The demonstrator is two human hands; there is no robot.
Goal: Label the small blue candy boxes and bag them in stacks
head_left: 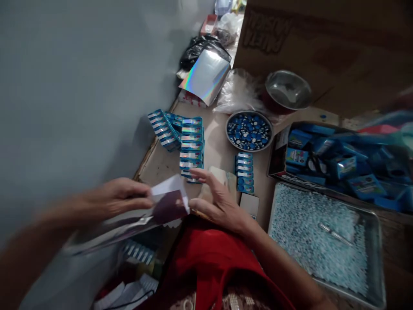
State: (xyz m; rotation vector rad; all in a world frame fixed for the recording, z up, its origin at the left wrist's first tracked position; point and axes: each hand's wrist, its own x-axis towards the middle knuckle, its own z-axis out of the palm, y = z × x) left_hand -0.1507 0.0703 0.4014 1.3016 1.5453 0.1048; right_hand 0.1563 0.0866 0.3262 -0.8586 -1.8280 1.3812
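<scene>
Two hands working over a cluttered tabletop (213, 146): left hand (116, 199) pinching a thin, glossy foil pouch (161, 206) by its upper edge, looking light, floppy and slippery; right hand (219, 202) resting flat, fingers spread, beside stacked blue boxes (192, 146).

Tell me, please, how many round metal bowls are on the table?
2: an empty metal bowl by the cardboard box, and a bowl of blue caps just in front. Others may be hidden.
</scene>
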